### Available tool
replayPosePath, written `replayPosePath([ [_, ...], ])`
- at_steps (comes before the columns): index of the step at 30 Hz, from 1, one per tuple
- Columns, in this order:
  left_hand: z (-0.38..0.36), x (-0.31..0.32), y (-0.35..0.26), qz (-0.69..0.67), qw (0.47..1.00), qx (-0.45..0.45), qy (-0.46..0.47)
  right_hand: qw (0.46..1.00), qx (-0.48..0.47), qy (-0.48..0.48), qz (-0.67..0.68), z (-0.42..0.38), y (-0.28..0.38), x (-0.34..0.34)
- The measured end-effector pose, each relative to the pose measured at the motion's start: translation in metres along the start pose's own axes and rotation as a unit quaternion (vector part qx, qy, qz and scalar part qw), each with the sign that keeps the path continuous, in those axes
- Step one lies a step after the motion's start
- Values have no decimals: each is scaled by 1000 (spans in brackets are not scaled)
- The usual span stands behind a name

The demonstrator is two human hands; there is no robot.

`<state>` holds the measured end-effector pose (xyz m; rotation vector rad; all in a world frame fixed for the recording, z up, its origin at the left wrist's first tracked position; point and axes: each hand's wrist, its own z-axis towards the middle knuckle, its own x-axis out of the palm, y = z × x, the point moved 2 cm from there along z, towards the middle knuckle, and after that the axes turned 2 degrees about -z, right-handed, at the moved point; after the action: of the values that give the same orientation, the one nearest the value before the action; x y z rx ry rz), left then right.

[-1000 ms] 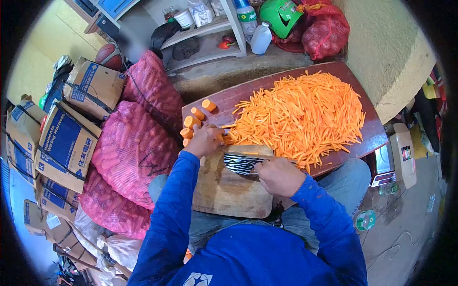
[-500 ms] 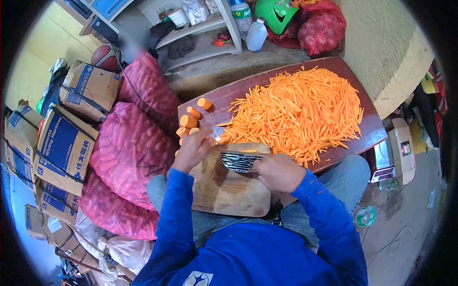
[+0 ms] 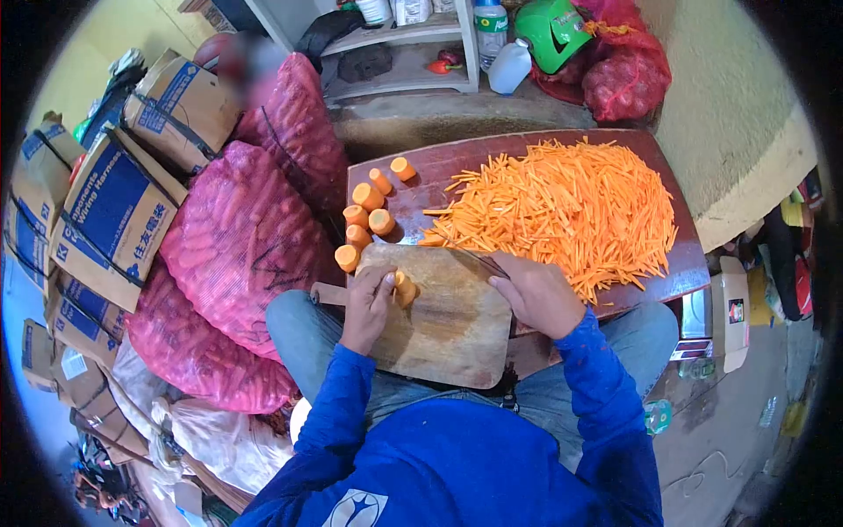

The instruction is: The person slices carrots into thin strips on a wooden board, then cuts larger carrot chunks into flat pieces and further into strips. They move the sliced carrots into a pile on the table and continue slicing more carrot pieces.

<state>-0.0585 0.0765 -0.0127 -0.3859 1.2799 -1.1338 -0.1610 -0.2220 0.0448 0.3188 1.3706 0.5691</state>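
My left hand is closed at the left part of the wooden cutting board, its fingertips against a short carrot piece on the board. At the board's right edge, my right hand is closed round the handle end of a knife, whose blade shows only as a thin dark line over the board's top. Several cut carrot chunks stand on the dark red table, up and left of the board. A big heap of carrot sticks covers the table's right part.
Pink mesh sacks of carrots and strapped cardboard boxes stand at the left. Behind the table are a shelf, a white jug, a green helmet and a red net sack. A wall rises at the right.
The view has shifted. My left hand has come down onto the board, where a carrot piece now stands. The knife in my right hand has turned from showing its patterned blade to nearly edge-on.
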Motion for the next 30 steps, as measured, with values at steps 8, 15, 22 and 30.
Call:
replayPosePath([
  [8, 34, -2, -17, -23, 996, 83, -34, 991, -101, -69, -59, 3, 21, 6],
  [15, 126, 31, -18, 146, 949, 183, 209, 991, -89, 44, -92, -2, 25, -2],
  [22, 150, 63, 6, 216, 897, 137, 361, 991, -114, 36, -60, -6, 19, 5],
  [30, 150, 75, 7, 201, 915, 165, 307, 991, -119, 38, -51, -8, 23, 1],
])
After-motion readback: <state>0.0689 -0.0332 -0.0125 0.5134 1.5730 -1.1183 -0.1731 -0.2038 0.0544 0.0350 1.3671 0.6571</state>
